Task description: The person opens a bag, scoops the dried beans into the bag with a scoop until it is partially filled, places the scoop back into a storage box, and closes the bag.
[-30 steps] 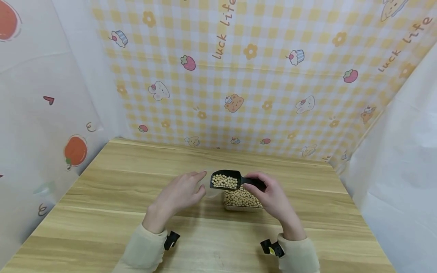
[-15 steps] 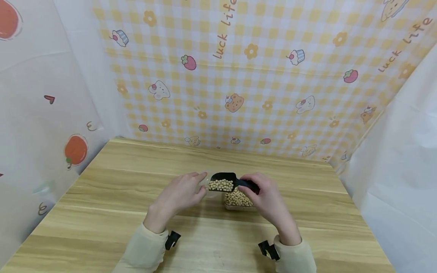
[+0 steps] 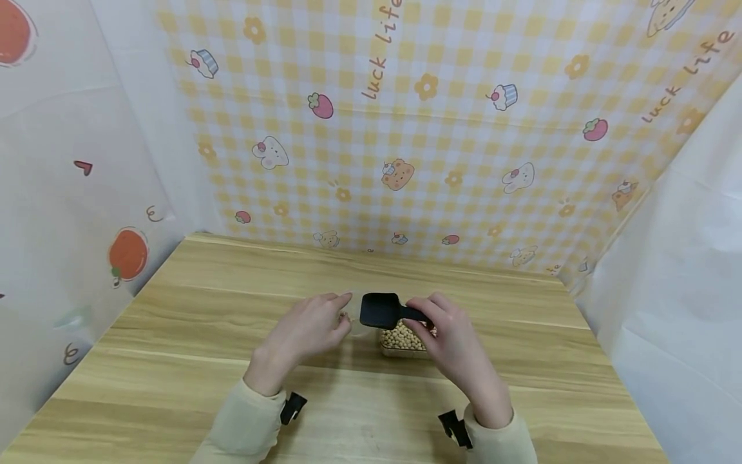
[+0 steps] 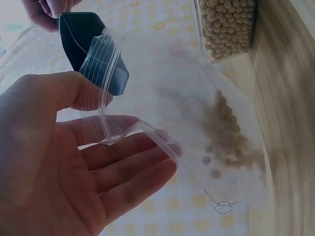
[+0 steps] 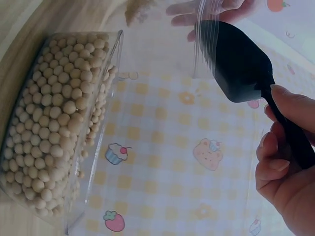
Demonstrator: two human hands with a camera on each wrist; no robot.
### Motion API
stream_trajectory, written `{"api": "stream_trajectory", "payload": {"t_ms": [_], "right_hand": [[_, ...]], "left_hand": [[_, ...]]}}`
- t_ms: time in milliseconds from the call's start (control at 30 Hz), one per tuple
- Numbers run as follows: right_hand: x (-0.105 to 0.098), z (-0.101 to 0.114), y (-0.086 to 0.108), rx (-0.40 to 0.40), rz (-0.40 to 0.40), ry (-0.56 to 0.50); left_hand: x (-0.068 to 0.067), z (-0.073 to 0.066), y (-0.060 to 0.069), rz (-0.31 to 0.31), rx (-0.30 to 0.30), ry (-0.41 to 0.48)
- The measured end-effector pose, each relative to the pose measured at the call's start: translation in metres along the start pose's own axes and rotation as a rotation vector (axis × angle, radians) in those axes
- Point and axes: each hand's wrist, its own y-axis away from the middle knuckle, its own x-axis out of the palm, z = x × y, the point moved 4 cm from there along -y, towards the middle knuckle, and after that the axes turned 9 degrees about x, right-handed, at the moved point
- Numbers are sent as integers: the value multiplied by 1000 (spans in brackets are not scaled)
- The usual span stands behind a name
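Note:
A black scoop is held by its handle in my right hand, thumb and fingers around it. Its bowl is turned over at the mouth of a clear zip bag. My left hand holds that bag near its ribbed mouth, thumb and fingers apart around the plastic. Through the film, soybeans show low in the bag, some blurred. A clear box of soybeans stands on the table, right of the bag and partly behind my right hand.
The wood-grain table runs back to a yellow checked backdrop. White printed sheets hang at the left and right sides. Black wrist cameras sit at both cuffs.
My right hand has moved slightly left and tipped the scoop over. The beans once in its bowl are no longer visible there. My left hand has stayed about where it was.

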Motion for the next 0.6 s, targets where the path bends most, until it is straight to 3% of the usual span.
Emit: {"api": "stream_trajectory", "payload": {"t_ms": [100,267,467,600], "right_hand": [[-3,0,1,-7,-1,-8],[-19,-10,4,83,31,-82],[-47,-36,12,185,45,-178],[-64,-56,19,235,24,-156]], "left_hand": [[0,0,0,10,-7,11],[-1,1,0,21,-10,34],[-2,3,1,26,-23,54],[-1,3,0,30,-25,68]]}}
